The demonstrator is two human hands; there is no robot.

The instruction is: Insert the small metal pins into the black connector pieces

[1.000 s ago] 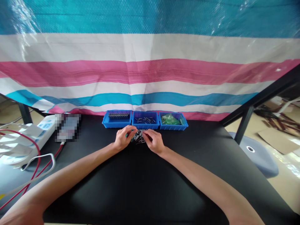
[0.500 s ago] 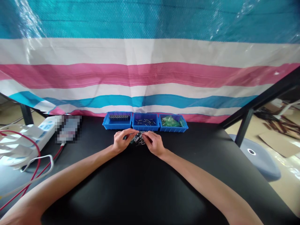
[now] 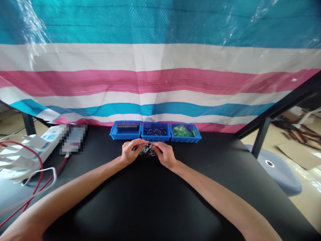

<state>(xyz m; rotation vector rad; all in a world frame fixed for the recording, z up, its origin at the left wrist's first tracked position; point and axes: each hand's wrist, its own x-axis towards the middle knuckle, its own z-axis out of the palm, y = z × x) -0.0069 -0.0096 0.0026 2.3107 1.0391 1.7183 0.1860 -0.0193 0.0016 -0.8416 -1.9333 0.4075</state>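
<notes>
My left hand [image 3: 129, 150] and my right hand [image 3: 165, 153] meet over the table, fingertips pinched close together. A small thing seems to be held between them, too small to name. Right below the fingertips lies a pile of thin silvery metal pieces [image 3: 150, 153], some dark, partly covered by my fingers. Just behind my hands stand three blue bins. The left bin [image 3: 125, 136] has a row of dark cylindrical parts, the middle bin [image 3: 155, 137] scattered thin metal pins, and the right bin [image 3: 186, 139] green plastic bags.
A white power strip [image 3: 50, 135] with plugs and red and white cables lies on the black table [image 3: 140, 207] at left, beside a blurred-out device [image 3: 73, 139]. A striped sheet [image 3: 160, 80] hangs behind the bins. A grey stool [image 3: 278, 170] stands off the table's right side.
My hands stay in nearly the same place, with the fingertips shifted slightly. The whole view has moved a few pixels; bins and pile look the same.
</notes>
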